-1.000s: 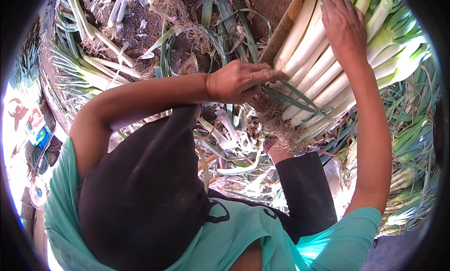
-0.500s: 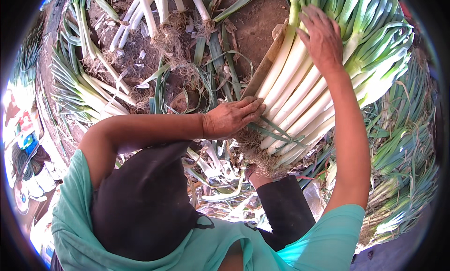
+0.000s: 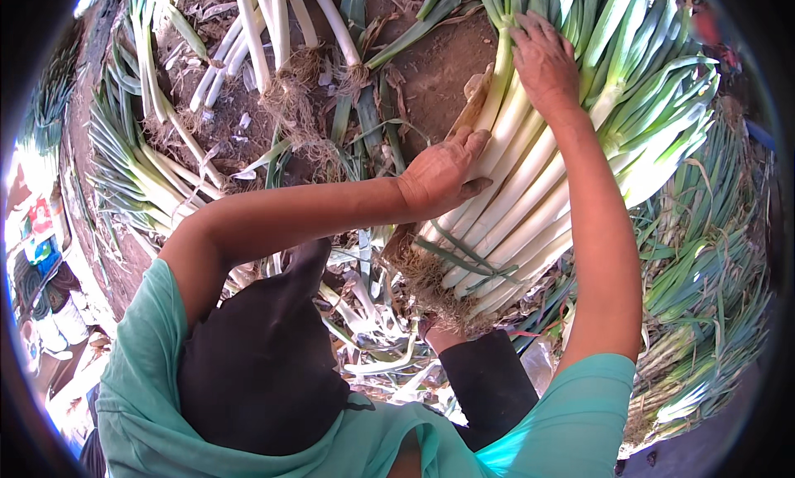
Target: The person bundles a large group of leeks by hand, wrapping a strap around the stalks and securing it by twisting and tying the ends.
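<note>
A bundle of leeks (image 3: 517,176) lies slanted in front of me, white stalks side by side, roots toward me and green leaves at the far right. A green leaf strip (image 3: 468,259) crosses the stalks just above the roots (image 3: 422,275). My left hand (image 3: 443,176) is closed against the left edge of the bundle, fingers bent and thumb on a stalk; its fingertips are partly hidden. Farther up, my right hand (image 3: 546,64) lies flat with fingers stretched where white turns to green. A brown board-like strip (image 3: 474,105) shows along the bundle's left side.
Loose leeks with roots (image 3: 281,72) lie on the soil at far left of centre, and another group (image 3: 157,176) at the left. A large heap of leeks (image 3: 704,288) fills the right. Trimmed leaves and scraps (image 3: 389,345) cover the ground near my knee (image 3: 489,379).
My left hand has moved up along the bundle's left edge, away from the roots, and its fingers are more bent. The right hand stays on the leaves.
</note>
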### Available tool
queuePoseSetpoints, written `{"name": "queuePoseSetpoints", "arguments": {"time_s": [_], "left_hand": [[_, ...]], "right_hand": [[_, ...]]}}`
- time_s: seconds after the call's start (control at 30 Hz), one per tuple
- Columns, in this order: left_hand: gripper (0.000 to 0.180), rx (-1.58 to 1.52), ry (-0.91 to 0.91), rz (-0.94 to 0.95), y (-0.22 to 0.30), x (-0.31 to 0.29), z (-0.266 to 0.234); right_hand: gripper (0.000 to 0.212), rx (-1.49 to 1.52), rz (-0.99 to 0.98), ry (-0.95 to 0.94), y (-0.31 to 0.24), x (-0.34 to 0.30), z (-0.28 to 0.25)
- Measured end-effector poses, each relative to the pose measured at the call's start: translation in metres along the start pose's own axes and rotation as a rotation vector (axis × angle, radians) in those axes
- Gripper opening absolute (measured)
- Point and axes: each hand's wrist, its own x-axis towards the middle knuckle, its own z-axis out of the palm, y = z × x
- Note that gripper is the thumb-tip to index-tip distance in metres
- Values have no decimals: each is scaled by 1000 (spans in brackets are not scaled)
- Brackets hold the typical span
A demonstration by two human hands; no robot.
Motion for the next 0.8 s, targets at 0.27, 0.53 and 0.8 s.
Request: {"name": "queuePoseSetpoints", "arguments": {"time_s": [0.27, 0.53, 0.8], "left_hand": [[88, 23, -181, -280, 15, 50, -7], [63, -75, -138, -277, 0, 62, -9], [55, 63, -34, -103, 3, 62, 13]], "right_hand": [[28, -79, 119, 30, -12, -26, -10], [26, 372, 200, -92, 5, 10, -23], [42, -14, 44, 63, -4, -9, -21]]}}
